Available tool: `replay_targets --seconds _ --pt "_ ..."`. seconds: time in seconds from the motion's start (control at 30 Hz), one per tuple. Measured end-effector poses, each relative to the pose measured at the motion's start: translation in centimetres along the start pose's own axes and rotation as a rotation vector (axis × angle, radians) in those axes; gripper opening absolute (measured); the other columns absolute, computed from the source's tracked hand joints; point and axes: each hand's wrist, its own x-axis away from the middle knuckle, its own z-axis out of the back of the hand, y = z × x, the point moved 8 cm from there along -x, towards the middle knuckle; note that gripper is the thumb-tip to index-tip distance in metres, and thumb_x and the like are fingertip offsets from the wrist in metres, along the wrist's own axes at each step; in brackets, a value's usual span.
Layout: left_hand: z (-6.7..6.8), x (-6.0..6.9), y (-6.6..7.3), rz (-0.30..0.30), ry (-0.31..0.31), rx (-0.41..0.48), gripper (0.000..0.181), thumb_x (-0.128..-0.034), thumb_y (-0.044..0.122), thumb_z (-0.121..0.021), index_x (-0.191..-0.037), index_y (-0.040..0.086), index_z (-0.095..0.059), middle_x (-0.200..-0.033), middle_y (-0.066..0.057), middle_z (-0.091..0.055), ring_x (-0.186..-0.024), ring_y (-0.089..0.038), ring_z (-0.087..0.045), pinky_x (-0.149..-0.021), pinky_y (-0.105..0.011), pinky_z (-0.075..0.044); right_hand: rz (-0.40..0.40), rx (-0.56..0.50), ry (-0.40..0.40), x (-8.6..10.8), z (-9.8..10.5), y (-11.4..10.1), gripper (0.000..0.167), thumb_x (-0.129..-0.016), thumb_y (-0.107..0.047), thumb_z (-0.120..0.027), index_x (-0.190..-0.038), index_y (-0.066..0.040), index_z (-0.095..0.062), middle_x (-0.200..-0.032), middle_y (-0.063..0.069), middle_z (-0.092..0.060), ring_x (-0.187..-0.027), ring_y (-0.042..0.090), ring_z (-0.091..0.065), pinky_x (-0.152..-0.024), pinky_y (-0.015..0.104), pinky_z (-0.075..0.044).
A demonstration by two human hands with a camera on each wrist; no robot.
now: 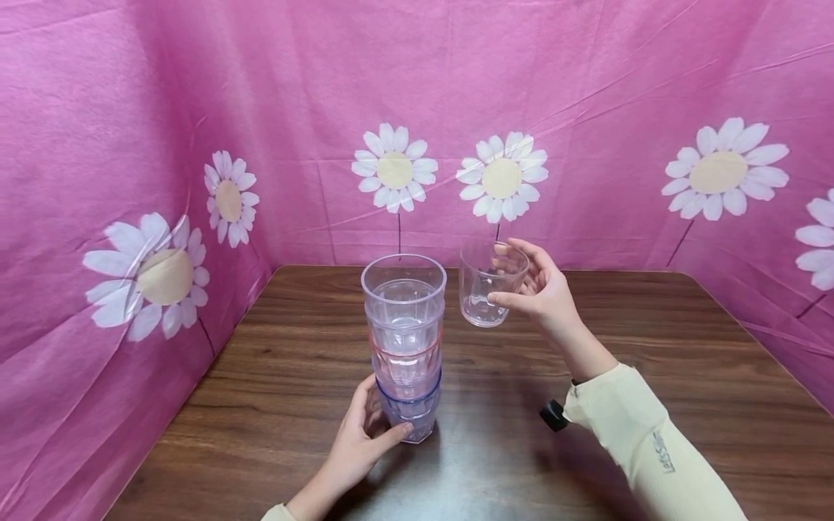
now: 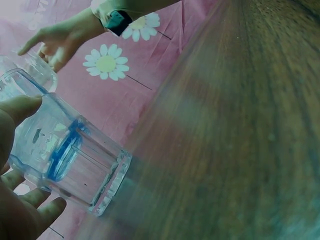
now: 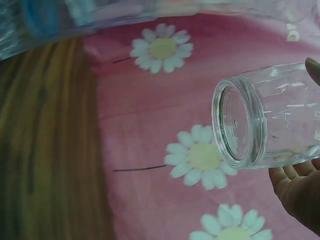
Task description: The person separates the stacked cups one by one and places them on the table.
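A tall stack of nested clear plastic cups (image 1: 405,333) stands upright on the wooden table, one with a red rim and a lower one with a blue rim. Around its lowest part my left hand (image 1: 357,439) curls, thumb in front and fingers behind; the left wrist view shows the bottom cup (image 2: 95,160) between thumb and fingers. To the right of the stack, my right hand (image 1: 547,289) grips a single clear cup (image 1: 485,289) by its side, raised above the table and apart from the stack. In the right wrist view this cup (image 3: 280,117) looks colourless with a thick base.
The brown wooden table (image 1: 274,376) spreads out on both sides of the stack. A pink cloth (image 1: 313,87) printed with white daisies hangs behind it and along the left and right. A black device (image 1: 554,415) sits at the right wrist.
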Motion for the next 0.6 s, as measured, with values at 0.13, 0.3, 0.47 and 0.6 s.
replay_targets --seconds 0.13,0.3,0.47,0.6 --pt "0.0 0.0 0.0 -0.004 -0.002 0.003 0.075 -0.0802 -0.002 -0.079 -0.143 -0.001 -0.038 -0.133 -0.019 -0.057 -0.119 -0.014 -0.057 -0.1 -0.032 -0.049 -0.043 0.072 0.022 0.6 0.8 1.2 0.077 -0.068 0.027 -0.069 -0.136 -0.003 -0.047 -0.127 0.001 -0.063 -0.114 0.016 -0.061 -0.102 0.025 -0.046" --pt "0.0 0.0 0.0 -0.011 -0.002 0.002 0.074 -0.0803 -0.002 -0.079 -0.143 -0.001 -0.039 -0.133 -0.019 -0.057 -0.119 -0.013 -0.057 -0.1 -0.032 -0.049 -0.062 0.095 0.039 1.0 1.6 2.2 0.078 -0.068 0.026 -0.07 -0.137 0.003 -0.043 -0.125 0.003 -0.064 -0.114 0.016 -0.061 -0.103 0.025 -0.045" --pt "0.0 0.0 0.1 -0.018 -0.005 0.003 0.073 -0.0805 -0.002 -0.079 -0.142 -0.001 -0.039 -0.134 -0.019 -0.057 -0.12 -0.014 -0.056 -0.099 -0.032 -0.049 -0.074 0.109 0.057 1.4 2.5 3.1 0.079 -0.068 0.028 -0.068 -0.138 0.005 -0.041 -0.124 0.003 -0.063 -0.113 0.015 -0.061 -0.102 0.025 -0.046" --pt "0.0 0.0 0.1 -0.017 -0.009 0.005 0.073 -0.0806 -0.002 -0.079 -0.143 0.0 -0.039 -0.134 -0.019 -0.056 -0.12 -0.014 -0.056 -0.099 -0.032 -0.049 -0.09 0.121 0.07 1.6 3.1 3.6 0.079 -0.068 0.027 -0.069 -0.138 0.006 -0.04 -0.124 0.003 -0.063 -0.112 0.015 -0.061 -0.102 0.025 -0.046"
